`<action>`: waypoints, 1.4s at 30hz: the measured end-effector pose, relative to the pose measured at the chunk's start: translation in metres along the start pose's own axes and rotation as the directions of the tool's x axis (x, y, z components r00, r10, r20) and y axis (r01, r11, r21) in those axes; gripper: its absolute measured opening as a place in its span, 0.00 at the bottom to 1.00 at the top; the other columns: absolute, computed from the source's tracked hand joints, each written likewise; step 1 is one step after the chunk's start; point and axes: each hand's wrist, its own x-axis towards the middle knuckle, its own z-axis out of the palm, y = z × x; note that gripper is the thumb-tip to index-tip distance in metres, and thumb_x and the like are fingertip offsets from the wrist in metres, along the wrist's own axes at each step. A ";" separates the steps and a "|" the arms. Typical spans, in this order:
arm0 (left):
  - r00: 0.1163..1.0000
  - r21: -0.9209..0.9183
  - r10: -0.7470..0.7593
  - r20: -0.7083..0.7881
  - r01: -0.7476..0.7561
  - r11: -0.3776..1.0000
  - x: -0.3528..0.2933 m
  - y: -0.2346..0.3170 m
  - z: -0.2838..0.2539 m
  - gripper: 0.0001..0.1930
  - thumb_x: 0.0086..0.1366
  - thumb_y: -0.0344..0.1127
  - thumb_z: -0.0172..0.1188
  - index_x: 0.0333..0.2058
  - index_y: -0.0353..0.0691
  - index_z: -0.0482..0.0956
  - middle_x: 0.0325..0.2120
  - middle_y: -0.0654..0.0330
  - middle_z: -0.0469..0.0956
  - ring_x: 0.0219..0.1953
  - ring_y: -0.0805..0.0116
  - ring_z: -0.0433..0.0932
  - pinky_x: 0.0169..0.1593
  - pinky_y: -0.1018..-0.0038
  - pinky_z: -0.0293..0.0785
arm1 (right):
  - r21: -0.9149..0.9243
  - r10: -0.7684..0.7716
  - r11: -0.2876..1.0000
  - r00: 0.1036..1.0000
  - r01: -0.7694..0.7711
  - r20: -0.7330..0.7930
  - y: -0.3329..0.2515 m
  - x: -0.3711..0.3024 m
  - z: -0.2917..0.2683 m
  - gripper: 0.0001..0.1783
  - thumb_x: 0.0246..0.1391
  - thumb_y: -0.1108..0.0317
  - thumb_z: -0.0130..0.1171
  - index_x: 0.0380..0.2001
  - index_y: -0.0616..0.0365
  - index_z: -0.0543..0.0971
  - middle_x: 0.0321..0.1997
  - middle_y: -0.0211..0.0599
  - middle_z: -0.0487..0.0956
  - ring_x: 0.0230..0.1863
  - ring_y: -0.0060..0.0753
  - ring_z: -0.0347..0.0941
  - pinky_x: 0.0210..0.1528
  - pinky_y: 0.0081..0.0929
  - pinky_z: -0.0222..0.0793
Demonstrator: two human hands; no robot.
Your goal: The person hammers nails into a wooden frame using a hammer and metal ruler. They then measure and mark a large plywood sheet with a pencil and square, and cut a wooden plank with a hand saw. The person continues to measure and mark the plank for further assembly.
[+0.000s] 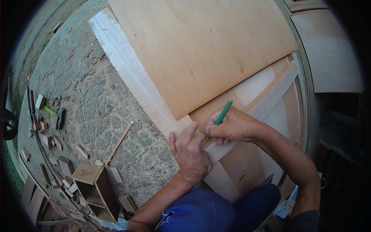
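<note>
A green pencil point(224, 112) is pinched in my right hand point(237, 125), its lower end down by the end of a pale wooden strip point(274, 94). The strip runs diagonally up to the right across the wooden panels. My left hand point(190, 156) rests close by, fingers stretched out over the edge of a pale board point(135, 73) and close to the pencil's lower end. The tip itself is hidden behind my fingers. Above both hands lies a large light-brown plywood sheet point(201, 50), its lower corner near my left fingertips.
Rough concrete ground point(127, 149) spreads to the left. A small open wooden box point(94, 191) with a shelf stands at lower left, among several wood offcuts point(65, 166). A thin wooden stick point(119, 143) lies nearby. Another panel point(328, 50) is at far right.
</note>
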 end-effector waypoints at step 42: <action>0.968 -0.025 0.217 -0.125 -0.221 0.975 -0.013 -0.008 -0.005 0.25 0.62 0.29 0.56 0.57 0.36 0.63 0.62 0.42 0.65 0.65 0.47 0.63 0.72 0.45 0.45 | -0.967 -0.647 0.113 0.755 0.230 0.104 0.057 -0.050 -0.011 0.21 0.50 0.48 0.68 0.38 0.51 0.78 0.44 0.37 0.76 0.54 0.42 0.74 0.59 0.48 0.67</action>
